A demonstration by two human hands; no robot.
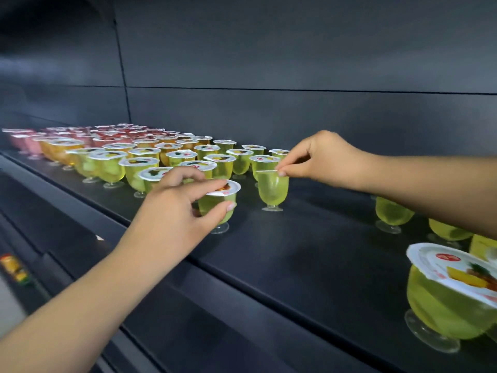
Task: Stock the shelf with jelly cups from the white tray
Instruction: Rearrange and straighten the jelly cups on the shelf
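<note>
We see a long dark shelf (309, 254) backed by a matte black wall panel (295, 49). To the left stand packed rows of jelly cups (150, 160): pink and red ones farthest left, then orange, then yellow-green ones nearest our hands. More green cups (392, 214) sit apart on the right, partly hidden under our right forearm, and one large cup (446, 297) stands close to the camera at the right edge. Low on the left, a blurred orange packet (13, 267) lies below the shelf.

Our left hand (177, 211) grips a green jelly cup (219, 203) at the front of the rows, fingers over its foil lid and thumb curled against its side; its foot rests on the shelf or just above it, we cannot tell which. Our right hand (320, 160) pinches the rim of a second green cup (272, 188) between thumb and forefinger, its foot on the shelf just beside the rows.

The cups are clear, goblet-shaped plastic with small round feet and glossy printed foil lids. The white tray is not in view.
</note>
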